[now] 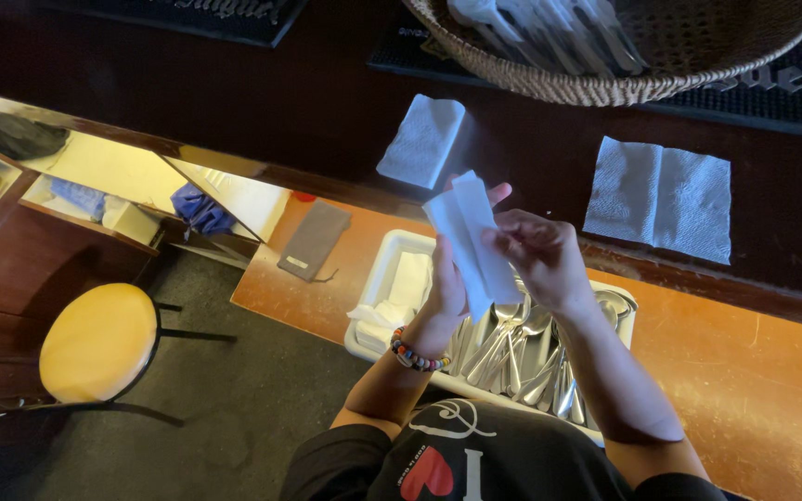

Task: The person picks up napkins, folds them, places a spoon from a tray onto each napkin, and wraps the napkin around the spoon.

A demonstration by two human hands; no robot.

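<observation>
Holding a white paper napkin (469, 243) above the white cutlery tray (378, 274), both hands are closed on it: the left hand (446, 292) grasps its lower left edge from beneath, and the right hand (542, 252) pinches its right side between thumb and fingers. The napkin appears partly folded or rolled lengthwise; whether a utensil lies inside it cannot be told.

Reference landmark: the tray.
- Inside the tray: loose spoons and other metal cutlery (512, 357) on its right side, a stack of white napkins (406, 283) on its left.
- Beyond the tray, on the dark counter: one folded napkin (421, 141) and one opened-out napkin (658, 198).
- Further beyond: a wicker basket (624, 88) holding wrapped cutlery.
- Left of the tray: a grey flat pouch (314, 239); well apart on the floor, a yellow stool (99, 341).

Fault conditions, as judged:
- Thin paper may tear if the two hands pull apart too firmly.
- The fold may spring open if either pinch loosens.
- Anything released here would likely fall among the cutlery below.
- A beaded bracelet (417, 355) on the left wrist hangs close to the spoon handles and could snag them.
</observation>
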